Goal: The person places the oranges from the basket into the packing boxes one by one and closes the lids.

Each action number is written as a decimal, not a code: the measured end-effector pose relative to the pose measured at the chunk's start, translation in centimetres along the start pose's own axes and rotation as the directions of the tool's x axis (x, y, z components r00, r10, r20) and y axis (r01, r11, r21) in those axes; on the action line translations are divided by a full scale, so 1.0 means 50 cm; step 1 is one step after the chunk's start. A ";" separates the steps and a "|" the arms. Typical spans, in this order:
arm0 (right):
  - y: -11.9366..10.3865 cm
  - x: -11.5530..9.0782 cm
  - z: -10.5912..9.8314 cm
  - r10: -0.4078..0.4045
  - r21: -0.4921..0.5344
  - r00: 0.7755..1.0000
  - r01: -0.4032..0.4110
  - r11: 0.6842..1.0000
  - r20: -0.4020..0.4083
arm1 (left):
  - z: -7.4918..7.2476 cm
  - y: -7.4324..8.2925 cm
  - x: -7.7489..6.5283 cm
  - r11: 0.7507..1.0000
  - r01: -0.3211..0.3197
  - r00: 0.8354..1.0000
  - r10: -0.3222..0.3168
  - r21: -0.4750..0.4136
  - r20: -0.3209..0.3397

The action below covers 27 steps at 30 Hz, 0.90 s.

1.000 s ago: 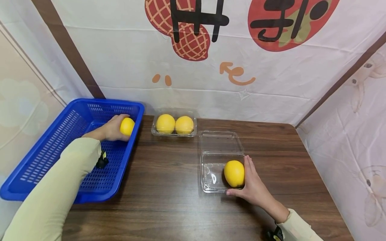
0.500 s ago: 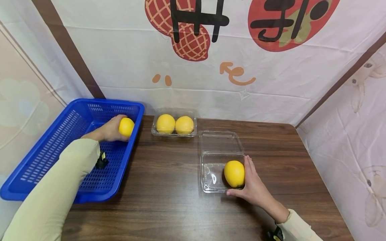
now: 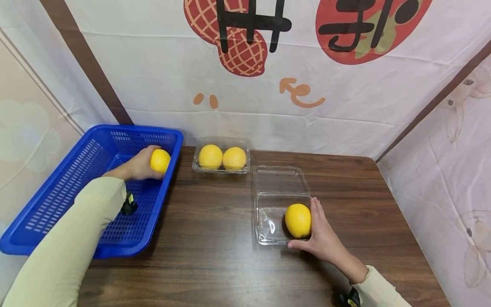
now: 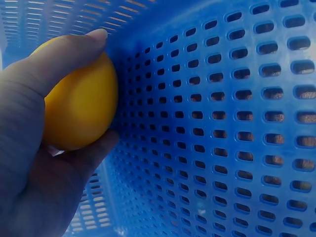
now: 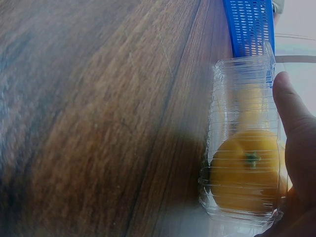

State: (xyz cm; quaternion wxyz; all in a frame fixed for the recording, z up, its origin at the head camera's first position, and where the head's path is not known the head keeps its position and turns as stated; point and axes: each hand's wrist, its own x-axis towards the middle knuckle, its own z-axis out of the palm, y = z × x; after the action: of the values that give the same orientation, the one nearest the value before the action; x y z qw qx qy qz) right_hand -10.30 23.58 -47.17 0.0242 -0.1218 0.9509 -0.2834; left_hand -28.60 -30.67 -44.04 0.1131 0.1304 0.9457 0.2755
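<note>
My left hand [image 3: 145, 164] is inside the blue basket [image 3: 153, 221] and grips a yellow-orange fruit, which looks like an orange [image 3: 160, 161]. In the left wrist view, thumb and fingers curl round this orange [image 4: 84, 106] beside the perforated basket wall. My right hand [image 3: 324, 236] rests against the right end of a clear plastic clamshell box [image 3: 270, 221], fingers straight along its side and thumb at its front edge. One orange [image 3: 297, 220] sits inside at the right; the lid is folded back. In the right wrist view, a green stem end marks that orange [image 5: 249, 168] through the ribbed wall.
Behind the unlidded box, to its left, a second clear box [image 3: 240, 170] holds two oranges [image 3: 210, 157] near the back cloth [image 3: 153, 76]. The brown wooden table [image 3: 207, 238] ends at cloth on the right. The basket stands at the left with a raised rim.
My left hand and its orange have shifted slightly left within the basket. My right hand and the clear box stay where they were.
</note>
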 end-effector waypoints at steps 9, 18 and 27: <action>-0.003 0.003 -0.002 0.008 0.002 1.000 -0.008 1.000 0.007 | -0.002 0.000 0.002 0.999 0.037 0.999 -0.037 0.017 -0.006; 0.000 0.004 0.003 0.009 0.003 1.000 -0.009 1.000 0.007 | -0.002 -0.003 0.001 0.997 0.071 0.997 -0.071 0.017 -0.010; 0.003 0.003 0.003 0.007 0.010 1.000 -0.007 1.000 -0.004 | -0.011 -0.002 -0.002 0.995 0.094 0.996 -0.093 0.021 -0.011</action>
State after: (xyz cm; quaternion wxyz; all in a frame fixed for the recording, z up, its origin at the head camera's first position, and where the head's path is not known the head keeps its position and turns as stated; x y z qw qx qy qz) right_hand -10.44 23.58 -47.37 0.0240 -0.1178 0.9500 -0.2882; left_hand -28.66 -31.06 -43.62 0.1196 0.0858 0.9543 0.2603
